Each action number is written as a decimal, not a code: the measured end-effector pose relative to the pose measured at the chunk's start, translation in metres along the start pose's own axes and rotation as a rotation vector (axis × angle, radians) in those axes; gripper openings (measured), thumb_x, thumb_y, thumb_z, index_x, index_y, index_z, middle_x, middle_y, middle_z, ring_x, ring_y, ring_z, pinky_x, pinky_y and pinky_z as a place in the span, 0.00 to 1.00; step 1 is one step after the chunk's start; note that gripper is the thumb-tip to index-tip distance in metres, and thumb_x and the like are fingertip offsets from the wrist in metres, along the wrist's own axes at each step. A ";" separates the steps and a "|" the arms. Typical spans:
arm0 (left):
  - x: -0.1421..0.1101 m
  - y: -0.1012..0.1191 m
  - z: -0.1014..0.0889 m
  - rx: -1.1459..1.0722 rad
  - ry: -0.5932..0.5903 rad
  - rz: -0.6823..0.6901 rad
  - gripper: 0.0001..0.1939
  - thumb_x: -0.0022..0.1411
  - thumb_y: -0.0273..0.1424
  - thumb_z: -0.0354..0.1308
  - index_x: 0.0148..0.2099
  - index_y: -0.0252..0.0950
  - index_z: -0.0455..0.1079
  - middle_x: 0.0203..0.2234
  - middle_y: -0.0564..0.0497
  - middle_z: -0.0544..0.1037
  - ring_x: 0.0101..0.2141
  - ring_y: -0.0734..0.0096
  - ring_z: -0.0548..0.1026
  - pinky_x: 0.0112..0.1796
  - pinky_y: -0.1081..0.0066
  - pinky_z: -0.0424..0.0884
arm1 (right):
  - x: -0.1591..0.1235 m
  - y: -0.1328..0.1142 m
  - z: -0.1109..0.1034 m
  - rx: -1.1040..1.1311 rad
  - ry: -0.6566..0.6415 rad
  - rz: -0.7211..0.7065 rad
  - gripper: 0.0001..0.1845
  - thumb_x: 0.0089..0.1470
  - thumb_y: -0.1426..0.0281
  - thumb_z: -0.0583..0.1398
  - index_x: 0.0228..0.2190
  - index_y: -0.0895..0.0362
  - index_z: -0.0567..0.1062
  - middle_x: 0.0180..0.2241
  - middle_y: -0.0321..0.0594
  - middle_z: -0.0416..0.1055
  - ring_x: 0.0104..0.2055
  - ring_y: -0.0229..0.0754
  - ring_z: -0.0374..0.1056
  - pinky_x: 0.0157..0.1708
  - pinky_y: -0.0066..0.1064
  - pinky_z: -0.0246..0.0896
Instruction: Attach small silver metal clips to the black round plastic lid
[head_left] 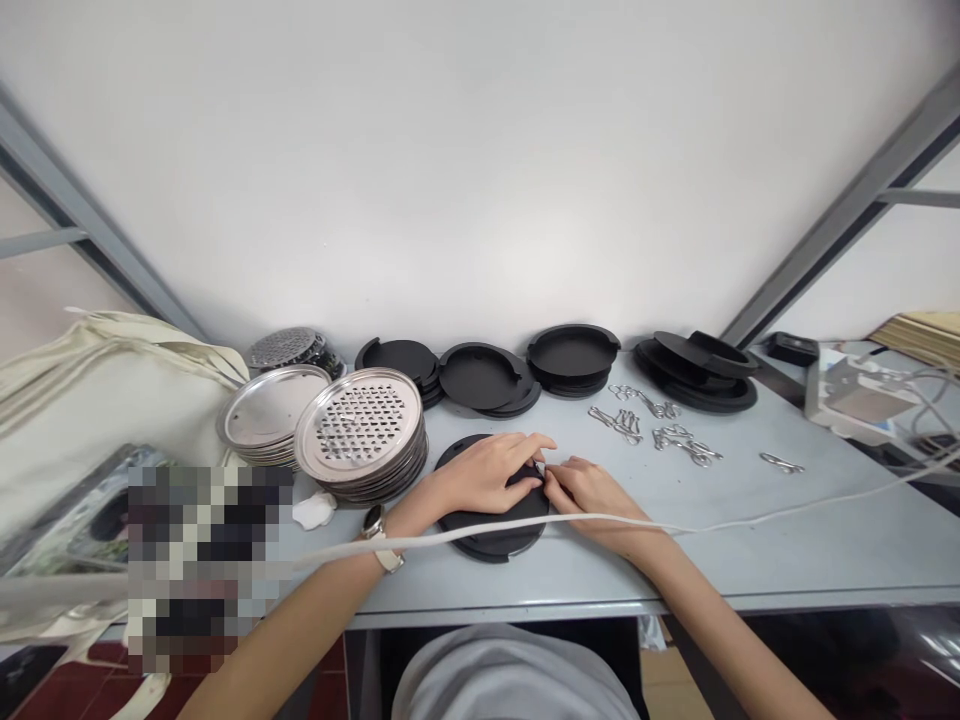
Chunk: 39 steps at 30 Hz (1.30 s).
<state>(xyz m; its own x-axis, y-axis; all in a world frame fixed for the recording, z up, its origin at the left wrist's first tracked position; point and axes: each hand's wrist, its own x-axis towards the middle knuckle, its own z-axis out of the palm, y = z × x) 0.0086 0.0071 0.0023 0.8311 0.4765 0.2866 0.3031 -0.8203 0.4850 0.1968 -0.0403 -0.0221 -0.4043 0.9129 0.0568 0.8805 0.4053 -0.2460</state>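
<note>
A black round tray [491, 545] with a raised partial rim lies on the table in front of me. My left hand [487, 475] rests over its upper part, thumb and fingers closed at its right edge. A small shiny metal piece [539, 467] shows between my fingertips; its kind is too small to tell. My right hand [592, 500] is closed at that same edge, fingertips pinched by the metal piece. The two hands nearly touch, and they hide part of the tray's right side.
Stacked metal grater discs [360, 425] and plain metal discs [277, 405] stand at left. Black trays [574, 352] line the wall. Several bent wire pieces [619, 425] lie at right. A white cable [465, 530] crosses in front of my hands. A cream bag [112, 400] sits far left.
</note>
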 end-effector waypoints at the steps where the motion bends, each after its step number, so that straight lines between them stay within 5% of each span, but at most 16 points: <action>1: 0.000 0.000 0.000 -0.004 0.002 -0.001 0.24 0.58 0.25 0.54 0.56 0.37 0.55 0.45 0.46 0.72 0.46 0.65 0.70 0.48 0.65 0.65 | 0.000 0.000 0.000 0.000 -0.002 0.001 0.18 0.61 0.70 0.46 0.25 0.59 0.71 0.23 0.40 0.69 0.26 0.38 0.63 0.30 0.28 0.51; 39: 0.001 0.001 -0.002 -0.108 0.003 -0.047 0.20 0.58 0.24 0.55 0.52 0.38 0.59 0.41 0.49 0.74 0.41 0.68 0.72 0.45 0.67 0.66 | 0.001 -0.004 -0.002 -0.010 -0.002 0.029 0.19 0.61 0.71 0.46 0.29 0.61 0.74 0.25 0.44 0.71 0.27 0.40 0.64 0.31 0.29 0.53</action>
<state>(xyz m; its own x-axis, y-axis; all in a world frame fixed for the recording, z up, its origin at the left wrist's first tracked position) 0.0091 0.0073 0.0044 0.8160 0.5143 0.2639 0.2892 -0.7585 0.5840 0.1938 -0.0409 -0.0195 -0.3792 0.9241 0.0482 0.8941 0.3793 -0.2383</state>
